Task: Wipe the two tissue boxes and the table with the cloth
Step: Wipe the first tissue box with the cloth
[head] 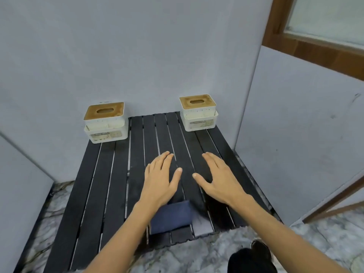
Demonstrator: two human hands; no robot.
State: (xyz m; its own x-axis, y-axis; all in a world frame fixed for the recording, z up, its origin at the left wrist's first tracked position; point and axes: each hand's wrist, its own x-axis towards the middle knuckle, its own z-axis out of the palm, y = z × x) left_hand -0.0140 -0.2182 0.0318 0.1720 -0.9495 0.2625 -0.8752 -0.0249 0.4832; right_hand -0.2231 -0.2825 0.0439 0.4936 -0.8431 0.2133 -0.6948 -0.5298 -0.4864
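Two white tissue boxes with brown slotted lids stand at the far corners of a black slatted table (94, 184): the left tissue box (106, 123) and the right tissue box (199, 113). A folded dark blue cloth (171, 216) lies near the table's front edge, partly under my left wrist. My left hand (160, 180) and my right hand (218, 177) are spread flat, palms down, over the middle of the table, fingers straight, holding nothing. Both hands are beyond the cloth and well short of the boxes.
Grey panels (137, 56) close in the table at the back, left and right. A wooden window frame (315, 46) is at the upper right. Marble floor (197, 255) shows in front, with a dark shoe (258, 247) near the table's front right.
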